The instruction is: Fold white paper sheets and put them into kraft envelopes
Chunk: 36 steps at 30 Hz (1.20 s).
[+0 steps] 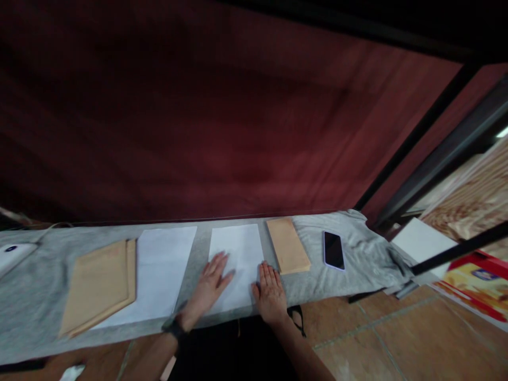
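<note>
A white sheet of paper (238, 246) lies on the grey cloth in front of me. My left hand (213, 279) rests at its left side with the fingers apart. On the sheet's right edge my right hand (271, 292) lies flat, fingers stretched out. Neither hand holds anything. Just right of the sheet is a stack of narrow brown envelopes (289, 245). To the left, large brown envelopes (101, 280) lie partly over more white paper (164, 264).
The grey cloth (313, 288) covers a long narrow table. A phone (334, 250) lies at the right, and a white device (14, 256) with a cable is at the far left. A dark red curtain (198, 116) hangs behind. A red and yellow box (476, 280) stands at the right.
</note>
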Available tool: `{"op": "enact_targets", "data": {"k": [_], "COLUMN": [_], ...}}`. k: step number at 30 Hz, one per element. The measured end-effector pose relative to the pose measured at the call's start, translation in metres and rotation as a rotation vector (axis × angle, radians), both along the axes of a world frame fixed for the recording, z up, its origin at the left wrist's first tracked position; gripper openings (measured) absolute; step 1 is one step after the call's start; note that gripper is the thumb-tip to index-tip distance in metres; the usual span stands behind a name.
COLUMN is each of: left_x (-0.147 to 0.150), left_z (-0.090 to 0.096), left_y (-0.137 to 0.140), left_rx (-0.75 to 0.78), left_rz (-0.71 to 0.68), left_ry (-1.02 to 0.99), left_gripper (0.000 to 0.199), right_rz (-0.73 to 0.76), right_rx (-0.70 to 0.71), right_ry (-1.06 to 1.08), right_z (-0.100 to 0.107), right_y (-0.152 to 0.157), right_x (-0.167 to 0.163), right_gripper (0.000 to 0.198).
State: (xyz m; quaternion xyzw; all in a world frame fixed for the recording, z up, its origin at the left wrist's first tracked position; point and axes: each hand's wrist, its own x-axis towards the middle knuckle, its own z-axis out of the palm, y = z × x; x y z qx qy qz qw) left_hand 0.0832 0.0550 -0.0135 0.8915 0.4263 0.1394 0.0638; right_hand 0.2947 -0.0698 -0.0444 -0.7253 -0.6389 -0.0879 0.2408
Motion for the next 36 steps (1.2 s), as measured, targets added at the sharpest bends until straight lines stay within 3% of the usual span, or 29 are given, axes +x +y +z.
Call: {"op": "enact_targets", "data": {"k": [2, 5, 11, 19, 21, 26, 32, 36], "left_x": [-0.017, -0.039, -0.046, -0.042, -0.043, -0.050, -0.073, -0.086], "left_z": [-0.004, -0.008, 0.003, 0.012, 0.012, 0.018, 0.023, 0.014], "left_y": [-0.035, -0.063, -0.058, -0.056, -0.052, -0.057, -0.090, -0.087], "left_rx": [0.009, 0.043, 0.000, -0.078, -0.084, -0.125, -0.386, -0.300], "left_rz": [-0.195, -0.252, -0.225, -0.179, -0.153, -0.140, -0.096, -0.083], "left_ry": [0.032, 0.055, 0.019, -0.038, -0.062, -0.188, -0.316, -0.333], "left_gripper": [0.067, 0.071, 0.058, 0.046, 0.043, 0.034, 0.030, 0.033], "right_rz": [0.005, 0.000, 0.035, 0.386, 0.431, 0.441, 0.486, 0.501], "right_rx": [0.008, 0.017, -0.003, -0.069, -0.087, -0.095, -0.171, -0.163], "right_ry": [0.002, 0.004, -0.010, -0.028, 0.011, 0.195, 0.391, 0.353], "right_z": [0.001, 0.000, 0.004, 0.023, 0.027, 0.032, 0.036, 0.034], "right_y": [-0.001, 0.000, -0.002, -0.030, -0.031, -0.028, -0.047, -0.053], "right_x": [0.000, -0.001, 0.004, 0.028, 0.032, 0.039, 0.048, 0.050], "right_gripper": [0.059, 0.059, 0.054, 0.065, 0.060, 0.046, 0.036, 0.040]}}
